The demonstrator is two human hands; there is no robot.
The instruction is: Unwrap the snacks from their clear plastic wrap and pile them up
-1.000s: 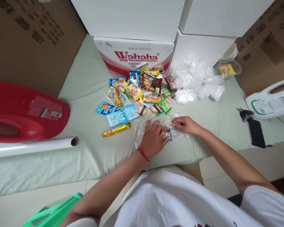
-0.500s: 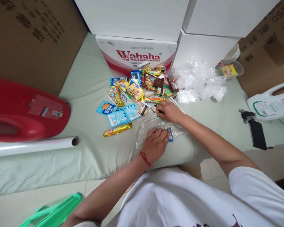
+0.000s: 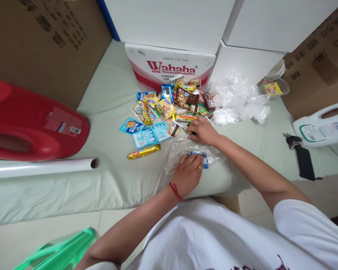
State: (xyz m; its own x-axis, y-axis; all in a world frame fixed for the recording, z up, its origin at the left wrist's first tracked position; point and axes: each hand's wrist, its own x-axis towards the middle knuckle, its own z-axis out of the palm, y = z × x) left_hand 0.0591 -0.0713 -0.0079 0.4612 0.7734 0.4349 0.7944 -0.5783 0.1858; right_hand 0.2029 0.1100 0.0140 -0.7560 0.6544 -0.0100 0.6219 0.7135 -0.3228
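Note:
My left hand [image 3: 186, 174] lies with its fingers laid flat over a blue packet [image 3: 205, 160] and a clear plastic bag [image 3: 173, 150], both on the cloth. Beyond it, my right hand [image 3: 205, 131] reaches to the near edge of a heap of wrapped snacks [image 3: 166, 108]. Its fingers are curled down onto a small snack packet, mostly hidden under them. Close to those fingertips is a biscuit packet [image 3: 174, 129]. Light-blue packets [image 3: 152, 135] and a yellow snack bar [image 3: 144, 152] lie to the left of the bag.
A Wahaha carton [image 3: 171, 67] stands behind the heap, with crumpled clear bags [image 3: 236, 99] to its right. A red jug [image 3: 36, 123] and a white roll [image 3: 45, 167] are at left. At right are a white jug [image 3: 323, 125], keys and a black phone-like object [image 3: 304, 163].
The view has shifted slightly, so the things on the cloth appear a little further right. Slightly more of the blue packet shows beside my left hand. Both hands stay in nearly the same places.

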